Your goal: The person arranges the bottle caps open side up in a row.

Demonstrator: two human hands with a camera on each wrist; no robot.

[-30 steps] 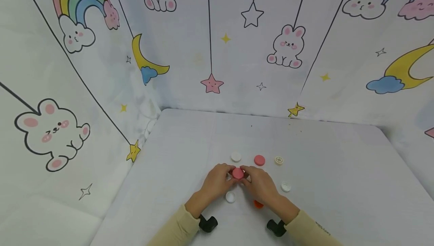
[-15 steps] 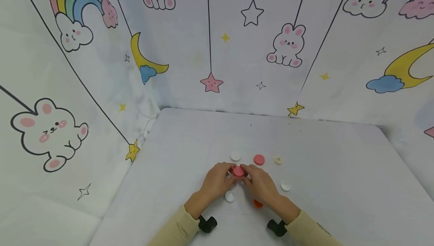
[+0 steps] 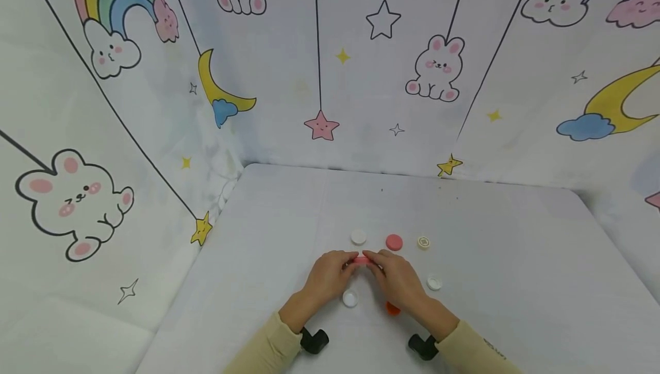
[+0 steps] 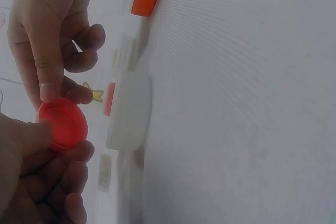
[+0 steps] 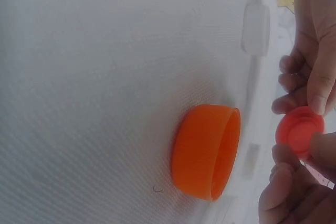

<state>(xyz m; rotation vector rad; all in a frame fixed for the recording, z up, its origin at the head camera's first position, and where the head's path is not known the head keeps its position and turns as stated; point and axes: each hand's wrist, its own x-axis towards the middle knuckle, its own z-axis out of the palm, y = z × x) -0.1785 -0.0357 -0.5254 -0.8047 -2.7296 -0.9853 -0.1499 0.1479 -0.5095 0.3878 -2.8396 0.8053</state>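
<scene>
A small red bottle cap (image 3: 362,260) is held between both hands above the white table, seen nearly edge-on in the head view. My left hand (image 3: 330,276) pinches its left side between thumb and fingers; my right hand (image 3: 396,279) pinches the opposite side. In the left wrist view the cap (image 4: 65,124) shows its hollow, ridged inside, with the left thumb over part of it. The right wrist view also looks into the cap (image 5: 300,131). An orange cap (image 5: 205,150) lies on the table, partly covered by the right wrist in the head view.
Around the hands lie a white cap (image 3: 358,237), another red cap (image 3: 394,242), a cream patterned disc (image 3: 424,243) and two more white caps, one at right (image 3: 434,283) and one nearer me (image 3: 350,298). A printed cloth wall (image 3: 361,87) stands behind the table (image 3: 289,208).
The red cap has tilted between the hands, from its round top facing the head camera to nearly edge-on. Both hands stay in almost the same place; the other caps have not moved.
</scene>
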